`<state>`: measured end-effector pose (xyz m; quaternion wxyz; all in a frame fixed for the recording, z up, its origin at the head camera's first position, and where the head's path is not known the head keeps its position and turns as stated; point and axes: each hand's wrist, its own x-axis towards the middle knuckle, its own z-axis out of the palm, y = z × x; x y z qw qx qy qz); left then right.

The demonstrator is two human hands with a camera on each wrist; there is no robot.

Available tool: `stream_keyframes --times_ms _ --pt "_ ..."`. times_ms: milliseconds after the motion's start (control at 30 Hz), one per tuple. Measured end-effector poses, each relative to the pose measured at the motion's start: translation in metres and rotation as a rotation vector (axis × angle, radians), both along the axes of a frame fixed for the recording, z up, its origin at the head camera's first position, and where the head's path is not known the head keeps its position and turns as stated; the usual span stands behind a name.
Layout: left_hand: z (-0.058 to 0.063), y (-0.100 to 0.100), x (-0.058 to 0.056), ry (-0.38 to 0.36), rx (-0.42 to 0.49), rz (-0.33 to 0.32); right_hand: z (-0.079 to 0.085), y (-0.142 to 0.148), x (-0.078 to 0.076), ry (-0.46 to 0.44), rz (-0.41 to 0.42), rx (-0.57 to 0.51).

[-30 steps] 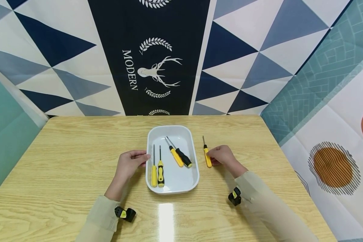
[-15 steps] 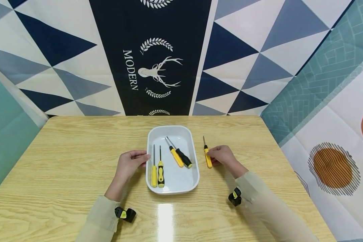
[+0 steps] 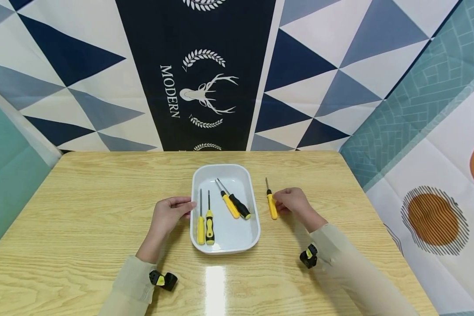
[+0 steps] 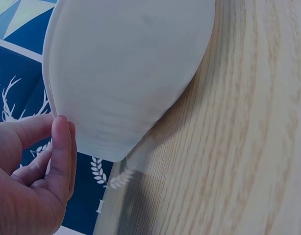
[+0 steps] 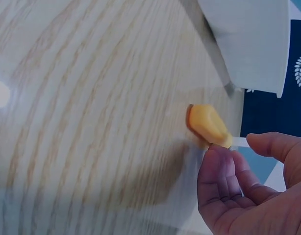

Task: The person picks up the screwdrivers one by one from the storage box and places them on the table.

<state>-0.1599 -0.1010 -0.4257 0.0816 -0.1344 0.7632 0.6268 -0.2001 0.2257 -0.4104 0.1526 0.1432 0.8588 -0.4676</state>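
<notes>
My left hand (image 3: 167,216) pinches the left rim of a white tray (image 3: 231,235) between thumb and fingers; the left wrist view shows the fingertips right at the rim (image 4: 51,93). A screwdriver (image 3: 272,206) with a yellow-orange handle and black collar lies on the table right of the tray, its shaft pointing away. Beside its handle is my right hand (image 3: 293,202), thumb apart from the fingers. In the right wrist view the handle end (image 5: 208,123) lies just beyond the fingertips, and the shaft is hidden.
Inside the tray lie a yellow screwdriver (image 3: 201,230), a yellow-and-black one (image 3: 210,228), an orange-yellow one (image 3: 231,206) and a black-handled one (image 3: 241,207). The wooden table (image 3: 102,197) ends at a patterned cloth backdrop (image 3: 205,92).
My right hand has loosened from the screwdriver handle and shifted slightly right; the screwdriver stays on the table. The left hand and the tray have not moved.
</notes>
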Motion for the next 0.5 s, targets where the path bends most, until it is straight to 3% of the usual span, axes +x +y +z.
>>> stream_keyframes --times_ms 500 --pt "0.0000 0.0001 0.0004 0.004 -0.001 -0.005 0.0089 0.0005 -0.0011 -0.013 0.002 -0.123"
